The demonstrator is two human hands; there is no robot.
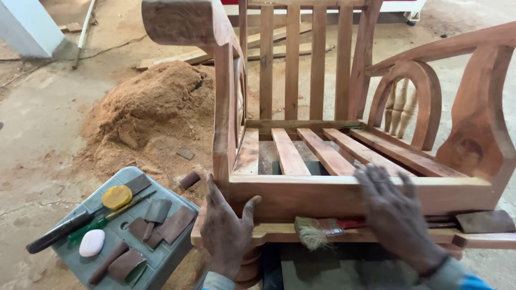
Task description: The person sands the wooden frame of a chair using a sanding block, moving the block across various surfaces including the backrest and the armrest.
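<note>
An unfinished wooden chair frame [376, 190] with slatted seat and back stands in front of me. My left hand [226, 228] rests against the lower left of its front rail, thumb up, fingers apart, holding nothing. My right hand [395, 215] lies flat on the front rail near the middle right, fingers spread. A paintbrush [322, 230] with a frayed tuft lies on the lower ledge between my hands, touched by neither.
A grey plastic stool [161, 258] at the lower left carries a yellow lump [116, 196], a white oval block [92, 243], a green-handled screwdriver [91, 228], a dark tool and several sandpaper scraps. A sawdust heap [150, 107] lies on the concrete floor behind it.
</note>
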